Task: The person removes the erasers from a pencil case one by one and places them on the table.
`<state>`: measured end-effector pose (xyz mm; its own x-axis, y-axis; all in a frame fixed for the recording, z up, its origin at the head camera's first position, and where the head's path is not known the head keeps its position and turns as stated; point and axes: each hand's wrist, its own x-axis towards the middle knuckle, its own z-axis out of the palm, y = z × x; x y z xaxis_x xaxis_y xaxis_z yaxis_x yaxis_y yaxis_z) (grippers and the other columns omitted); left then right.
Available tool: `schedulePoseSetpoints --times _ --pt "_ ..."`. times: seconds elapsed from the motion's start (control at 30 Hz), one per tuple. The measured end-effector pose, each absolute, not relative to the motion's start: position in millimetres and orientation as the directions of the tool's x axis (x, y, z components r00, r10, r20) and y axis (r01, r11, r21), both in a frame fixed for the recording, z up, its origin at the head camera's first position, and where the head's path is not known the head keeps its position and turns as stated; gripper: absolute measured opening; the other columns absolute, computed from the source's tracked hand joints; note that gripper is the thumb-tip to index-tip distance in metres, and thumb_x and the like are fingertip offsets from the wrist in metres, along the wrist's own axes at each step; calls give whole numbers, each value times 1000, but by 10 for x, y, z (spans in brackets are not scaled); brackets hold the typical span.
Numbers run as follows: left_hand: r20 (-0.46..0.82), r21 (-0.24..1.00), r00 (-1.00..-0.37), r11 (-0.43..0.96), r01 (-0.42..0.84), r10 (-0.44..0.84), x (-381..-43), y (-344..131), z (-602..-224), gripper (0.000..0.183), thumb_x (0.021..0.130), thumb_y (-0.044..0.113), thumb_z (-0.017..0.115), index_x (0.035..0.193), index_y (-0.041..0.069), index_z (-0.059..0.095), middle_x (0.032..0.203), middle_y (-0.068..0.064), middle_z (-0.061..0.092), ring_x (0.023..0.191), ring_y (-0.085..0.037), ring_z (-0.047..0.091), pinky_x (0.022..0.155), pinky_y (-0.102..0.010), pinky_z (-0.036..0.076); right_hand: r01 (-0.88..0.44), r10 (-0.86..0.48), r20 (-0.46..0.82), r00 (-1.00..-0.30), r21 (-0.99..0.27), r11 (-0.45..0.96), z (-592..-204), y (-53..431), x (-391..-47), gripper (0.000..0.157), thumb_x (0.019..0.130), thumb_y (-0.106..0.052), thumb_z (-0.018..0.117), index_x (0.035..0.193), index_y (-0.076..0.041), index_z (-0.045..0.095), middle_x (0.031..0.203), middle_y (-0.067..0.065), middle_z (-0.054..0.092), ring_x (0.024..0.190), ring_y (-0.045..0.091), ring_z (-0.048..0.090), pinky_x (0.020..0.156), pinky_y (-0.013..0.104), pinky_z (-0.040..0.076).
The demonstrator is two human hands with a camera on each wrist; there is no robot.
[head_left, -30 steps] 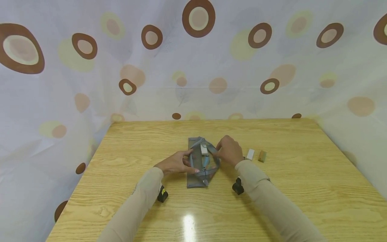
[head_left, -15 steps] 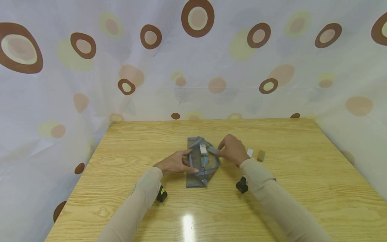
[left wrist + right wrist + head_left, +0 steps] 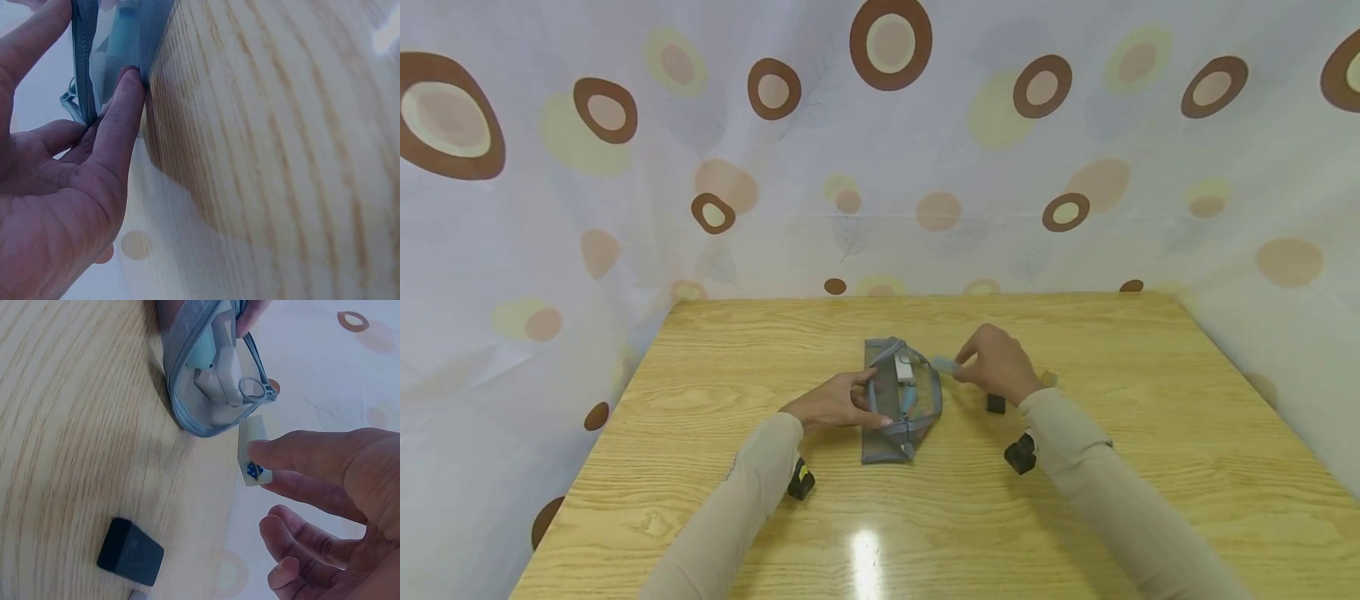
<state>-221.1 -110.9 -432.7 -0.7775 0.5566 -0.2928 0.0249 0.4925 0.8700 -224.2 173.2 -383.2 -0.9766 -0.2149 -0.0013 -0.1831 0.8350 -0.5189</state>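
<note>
A grey mesh zip pouch (image 3: 880,450) lies on the table with its mouth spread apart. My left hand (image 3: 838,402) holds the pouch's rim, thumb on the near side and fingers toward the far side. Inside the pouch are a white plastic piece (image 3: 229,375) and a light-blue item (image 3: 201,351). A ring-shaped zip pull (image 3: 253,390) hangs at the mouth's end. Just right of the opening, my right hand (image 3: 997,365) pinches a small pale rectangular block (image 3: 252,434) with a blue mark between thumb and forefinger, its other fingers loosely curled.
A black block (image 3: 996,404) sits on the wooden table (image 3: 760,333) below my right hand. Beyond that wrist, a small orange-brown block (image 3: 1049,379) is partly covered. A patterned sheet (image 3: 880,250) rises behind the table.
My right hand has drawn the pale block out from the pouch mouth, up and to the right. The black block now shows; the white block beside the brown one is hidden. My left hand stays put.
</note>
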Motion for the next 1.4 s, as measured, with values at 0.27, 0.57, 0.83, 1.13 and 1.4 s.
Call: schedulePoseSetpoints --times 0.27,0.57,0.83,1.13,1.4 --pt "-309 868 -782 497 0 541 -2218 -1101 -4323 100 88 27 82 163 9 18 138 -22 57 126 -31 57 101 -45 50 -186 -216 4 -976 -522 832 -3786 1917 -2196 22 85 -14 79 100 3 79 119 25 67 83 33 68 64 41 57" --pt "-296 870 -779 493 20 553 -2215 -1103 -4328 99 88 26 81 163 7 18 145 -24 50 129 -34 55 101 -46 50 -175 -207 2 -978 -542 822 -3741 2187 -2084 23 86 -13 79 101 4 78 117 27 65 78 31 70 65 42 58" --pt "-293 871 -775 490 26 560 -2216 -1110 -4311 99 89 26 81 163 7 17 149 -23 46 129 -33 55 99 -44 51 -158 -195 -19 -981 -513 844 -3735 2383 -2007 23 86 -15 81 99 4 79 116 28 64 83 31 64 63 41 55" --pt "-287 887 -776 462 7 562 -2196 -1113 -4327 100 88 23 81 162 4 17 148 -24 46 127 -33 56 99 -43 51 -166 -202 -19 -979 -497 852 -3788 2515 -1916 22 84 -16 81 95 2 80 115 27 65 100 42 61 79 56 52" --pt "-290 879 -774 476 17 563 -2218 -1107 -4337 101 88 26 82 162 5 17 142 -23 53 125 -31 57 100 -43 51 -144 -199 -50 -979 -521 841 -3829 2616 -1856 23 85 -16 81 98 3 79 108 25 70 91 36 66 73 50 55"
